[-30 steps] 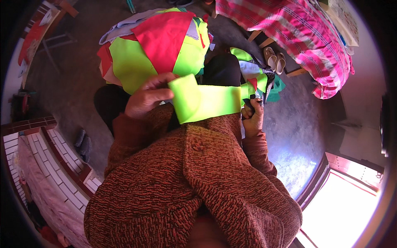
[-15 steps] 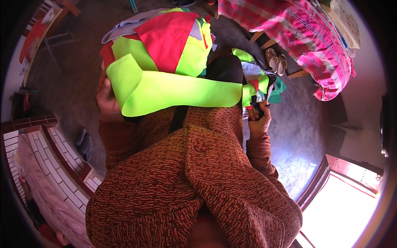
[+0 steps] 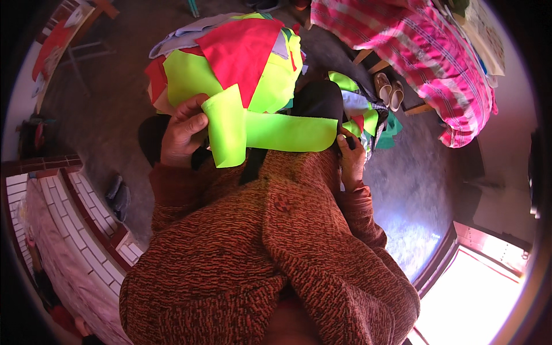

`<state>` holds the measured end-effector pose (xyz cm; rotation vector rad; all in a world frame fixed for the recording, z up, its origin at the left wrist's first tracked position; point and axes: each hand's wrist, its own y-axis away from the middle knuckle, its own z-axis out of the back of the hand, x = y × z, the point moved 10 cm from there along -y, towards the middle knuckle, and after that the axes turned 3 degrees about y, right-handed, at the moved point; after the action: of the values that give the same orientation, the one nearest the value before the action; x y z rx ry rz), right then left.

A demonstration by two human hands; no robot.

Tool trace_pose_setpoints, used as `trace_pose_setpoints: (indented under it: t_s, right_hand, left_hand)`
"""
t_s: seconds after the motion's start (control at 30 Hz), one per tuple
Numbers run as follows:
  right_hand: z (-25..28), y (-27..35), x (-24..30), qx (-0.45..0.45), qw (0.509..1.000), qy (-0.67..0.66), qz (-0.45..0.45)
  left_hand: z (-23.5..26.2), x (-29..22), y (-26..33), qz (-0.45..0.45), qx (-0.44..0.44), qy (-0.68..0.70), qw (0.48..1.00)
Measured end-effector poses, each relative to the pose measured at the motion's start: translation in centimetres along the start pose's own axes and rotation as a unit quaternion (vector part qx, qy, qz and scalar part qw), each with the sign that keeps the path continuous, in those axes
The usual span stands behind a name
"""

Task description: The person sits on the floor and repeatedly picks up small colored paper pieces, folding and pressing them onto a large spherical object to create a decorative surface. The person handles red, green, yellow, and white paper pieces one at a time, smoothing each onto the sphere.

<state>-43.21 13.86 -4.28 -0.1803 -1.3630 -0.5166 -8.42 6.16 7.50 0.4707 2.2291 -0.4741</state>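
Observation:
A neon yellow-green fabric strip [image 3: 287, 131] lies across my lap, its left end folded back on itself. My left hand [image 3: 183, 133] pinches that folded end between thumb and fingers. Close by the strip's right end, my right hand [image 3: 352, 160] is closed around a small dark object [image 3: 351, 141], too covered by the fingers to name. Just beyond the strip a large heap of cloth pieces rests, with neon yellow-green cloth [image 3: 192, 77], a red piece [image 3: 244, 54] and grey cloth [image 3: 187, 35].
More scraps [image 3: 362, 112] in green, white and red lie beside my right knee. A pink plaid cloth [image 3: 397, 46] covers furniture at the far right, with a pair of shoes [image 3: 390, 92] below it. White-tiled brickwork [image 3: 80, 221] stands at left; a bright doorway [image 3: 477, 293] is at lower right.
My left hand has moved right, drawing the strip's left end over into a fold. My right hand has shifted slightly left and up, away from the scraps and closer to the strip's right end.

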Motion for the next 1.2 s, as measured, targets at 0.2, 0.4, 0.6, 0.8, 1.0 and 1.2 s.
trace_pose_setpoints:
  t_s: [0.2, 0.4, 0.6, 0.8, 1.0, 1.2]
  right_hand:
    - [-1.4, -1.3, 1.5, -0.003, 0.961, 0.245, 0.125]
    - [-1.4, -2.3, -0.1, 0.116, 0.991, 0.050, 0.045]
    - [-2.1, -3.3, 9.3, 0.130, 0.988, -0.081, 0.005]
    - [-5.5, -7.9, 17.8, 0.173, 0.970, -0.141, 0.093]
    - [-12.4, -12.9, 17.0, 0.195, 0.973, -0.125, 0.022]
    - [-12.7, -14.6, 11.0, 0.144, 0.984, -0.105, -0.018]
  left_hand:
    - [0.8, -0.2, 0.9, 0.034, -0.038, -0.043, 0.998]
    - [0.6, -2.0, 1.3, 0.010, -0.006, -0.029, 1.000]
    - [2.6, -7.4, 2.5, -0.100, -0.017, 0.063, 0.993]
    - [4.6, -14.5, 0.2, -0.161, 0.110, 0.076, 0.978]
    - [18.9, -17.3, -1.8, -0.090, -0.120, -0.141, 0.979]
    - [28.4, -18.1, 3.6, -0.128, -0.414, -0.311, 0.845]
